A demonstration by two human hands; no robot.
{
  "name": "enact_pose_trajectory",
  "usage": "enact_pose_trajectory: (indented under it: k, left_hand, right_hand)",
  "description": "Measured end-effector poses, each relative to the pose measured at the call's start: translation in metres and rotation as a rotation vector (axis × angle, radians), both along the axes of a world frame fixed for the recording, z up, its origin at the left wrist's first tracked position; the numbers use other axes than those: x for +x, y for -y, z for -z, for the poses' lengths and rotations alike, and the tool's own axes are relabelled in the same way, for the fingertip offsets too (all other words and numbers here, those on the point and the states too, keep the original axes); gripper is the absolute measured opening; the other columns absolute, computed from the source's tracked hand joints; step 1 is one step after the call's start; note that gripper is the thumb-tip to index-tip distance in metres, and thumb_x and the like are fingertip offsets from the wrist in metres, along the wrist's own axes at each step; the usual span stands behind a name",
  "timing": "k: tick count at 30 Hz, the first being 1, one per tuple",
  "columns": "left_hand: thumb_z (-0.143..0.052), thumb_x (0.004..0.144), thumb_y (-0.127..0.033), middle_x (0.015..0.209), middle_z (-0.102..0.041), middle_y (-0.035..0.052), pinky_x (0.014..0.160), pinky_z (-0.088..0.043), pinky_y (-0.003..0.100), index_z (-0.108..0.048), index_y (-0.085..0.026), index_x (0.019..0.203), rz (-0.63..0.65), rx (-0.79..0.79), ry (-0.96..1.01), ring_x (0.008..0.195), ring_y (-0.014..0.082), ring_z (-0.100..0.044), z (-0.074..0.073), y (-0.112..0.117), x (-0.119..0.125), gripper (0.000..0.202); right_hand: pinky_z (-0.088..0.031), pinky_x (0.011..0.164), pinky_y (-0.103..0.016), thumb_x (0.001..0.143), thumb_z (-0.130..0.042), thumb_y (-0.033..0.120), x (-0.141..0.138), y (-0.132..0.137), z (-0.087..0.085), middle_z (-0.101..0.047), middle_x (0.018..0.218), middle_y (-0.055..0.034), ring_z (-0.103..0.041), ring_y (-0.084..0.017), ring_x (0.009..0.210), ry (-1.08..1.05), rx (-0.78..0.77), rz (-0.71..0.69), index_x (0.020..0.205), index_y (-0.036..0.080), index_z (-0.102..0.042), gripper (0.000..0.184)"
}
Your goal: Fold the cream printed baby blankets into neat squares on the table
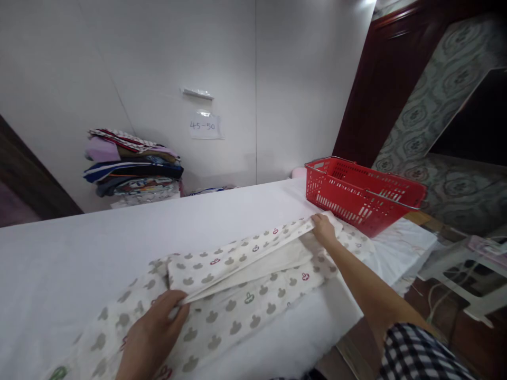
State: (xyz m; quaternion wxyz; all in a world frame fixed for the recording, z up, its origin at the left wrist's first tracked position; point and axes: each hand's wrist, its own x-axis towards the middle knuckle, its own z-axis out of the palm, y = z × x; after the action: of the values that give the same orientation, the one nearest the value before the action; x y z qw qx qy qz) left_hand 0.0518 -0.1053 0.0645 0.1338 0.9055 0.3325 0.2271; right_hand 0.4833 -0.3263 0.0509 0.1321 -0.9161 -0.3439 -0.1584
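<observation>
A white cloth printed with small grey and red shapes [237,295] lies stretched across the white table [99,248], partly folded lengthwise. My left hand [152,332] pinches the near end of the folded layer, fingers closed on the cloth edge. My right hand [322,228] grips the far end of the same fold, close to a red plastic basket [360,195]. The folded flap is raised a little between both hands.
The red basket with metal handles stands at the table's right end. A stack of folded colourful fabrics [132,166] sits against the white wall at the back left. A paper label [204,125] hangs on the wall. A white plastic stool [467,269] stands right of the table.
</observation>
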Motion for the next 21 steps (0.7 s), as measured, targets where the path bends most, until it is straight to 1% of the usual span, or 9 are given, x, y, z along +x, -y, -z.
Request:
enact_pose_trajectory:
  k: [2, 5, 8, 10, 12, 15, 17, 19, 21]
  left_hand:
    - [-0.046, 0.077, -0.038, 0.088, -0.068, -0.0029, 0.059, -0.048, 0.023, -0.060, -0.026, 0.085, -0.011, 0.007, 0.015, 0.067, 0.0149, -0.064, -0.002, 0.001, 0.001, 0.020]
    - [-0.046, 0.078, -0.038, 0.088, -0.068, -0.0023, 0.060, -0.048, 0.023, -0.059, -0.026, 0.085, -0.046, 0.003, 0.033, 0.066, 0.0146, -0.064, -0.004, 0.001, 0.003, 0.019]
    - [-0.046, 0.078, -0.037, 0.085, -0.067, -0.0026, 0.060, -0.048, 0.024, -0.058, -0.026, 0.085, -0.076, -0.025, 0.040, 0.064, 0.0147, -0.063, -0.007, -0.001, 0.004, 0.018]
    - [-0.046, 0.078, -0.038, 0.082, -0.067, -0.0029, 0.059, -0.048, 0.025, -0.057, -0.027, 0.084, -0.090, -0.051, 0.040, 0.063, 0.0149, -0.063, -0.007, -0.003, 0.003, 0.017]
    - [-0.045, 0.078, -0.040, 0.080, -0.067, -0.0030, 0.059, -0.048, 0.024, -0.057, -0.027, 0.084, -0.102, -0.078, 0.030, 0.063, 0.0149, -0.063, -0.006, -0.004, 0.001, 0.018]
    - [-0.046, 0.078, -0.040, 0.084, -0.067, -0.0025, 0.060, -0.048, 0.024, -0.057, -0.027, 0.086, -0.114, -0.107, -0.002, 0.067, 0.0147, -0.064, -0.004, -0.003, 0.001, 0.019]
    - [-0.046, 0.078, -0.040, 0.087, -0.068, -0.0023, 0.061, -0.048, 0.024, -0.057, -0.027, 0.087, -0.115, -0.121, -0.024, 0.069, 0.0149, -0.065, -0.005, -0.003, 0.003, 0.020]
    - [-0.045, 0.078, -0.041, 0.091, -0.067, -0.0025, 0.063, -0.049, 0.025, -0.056, -0.027, 0.088, -0.116, -0.108, -0.017, 0.071, 0.0152, -0.065, -0.007, -0.003, 0.006, 0.020]
    - [-0.043, 0.078, -0.044, 0.094, -0.067, -0.0037, 0.064, -0.050, 0.026, -0.055, -0.029, 0.090, -0.135, -0.059, 0.013, 0.069, 0.0151, -0.065, -0.008, -0.005, 0.008, 0.022]
  right_hand:
    - [-0.042, 0.083, -0.034, 0.077, -0.043, 0.007, 0.016, -0.005, -0.023, -0.053, 0.117, -0.0139, -0.050, -0.026, 0.106, 0.036, 0.023, 0.056, 0.119, 0.016, -0.053, 0.044]
    - [-0.043, 0.077, -0.034, 0.083, -0.040, 0.014, 0.036, -0.016, -0.063, -0.049, 0.120, -0.0147, -0.054, -0.025, 0.096, 0.120, 0.075, 0.199, 0.130, 0.019, -0.044, 0.047]
    - [-0.043, 0.074, -0.031, 0.085, -0.040, 0.019, 0.053, -0.021, -0.092, -0.050, 0.119, -0.0127, -0.056, -0.023, 0.095, 0.139, 0.020, 0.247, 0.129, 0.023, -0.046, 0.044]
    - [-0.042, 0.074, -0.029, 0.084, -0.042, 0.019, 0.062, -0.016, -0.098, -0.054, 0.116, -0.0104, -0.056, -0.022, 0.096, 0.088, -0.085, 0.217, 0.124, 0.025, -0.051, 0.042]
    - [-0.042, 0.074, -0.028, 0.082, -0.046, 0.020, 0.070, -0.006, -0.095, -0.060, 0.108, -0.0085, -0.057, -0.021, 0.094, 0.037, -0.161, 0.206, 0.117, 0.025, -0.057, 0.037]
    - [-0.043, 0.070, -0.028, 0.079, -0.050, 0.021, 0.079, 0.014, -0.086, -0.065, 0.094, -0.0094, -0.060, -0.022, 0.088, -0.002, -0.190, 0.269, 0.102, 0.021, -0.065, 0.028]
    - [-0.043, 0.069, -0.029, 0.079, -0.050, 0.021, 0.086, 0.023, -0.085, -0.066, 0.090, -0.0114, -0.061, -0.023, 0.087, -0.012, -0.189, 0.318, 0.095, 0.018, -0.067, 0.024]
    - [-0.043, 0.070, -0.030, 0.079, -0.049, 0.019, 0.092, 0.025, -0.090, -0.066, 0.090, -0.0129, -0.061, -0.024, 0.087, -0.004, -0.175, 0.349, 0.095, 0.016, -0.066, 0.024]
    - [-0.043, 0.073, -0.031, 0.081, -0.047, 0.018, 0.098, 0.022, -0.100, -0.065, 0.095, -0.0145, -0.060, -0.024, 0.090, 0.027, -0.150, 0.366, 0.105, 0.015, -0.062, 0.029]
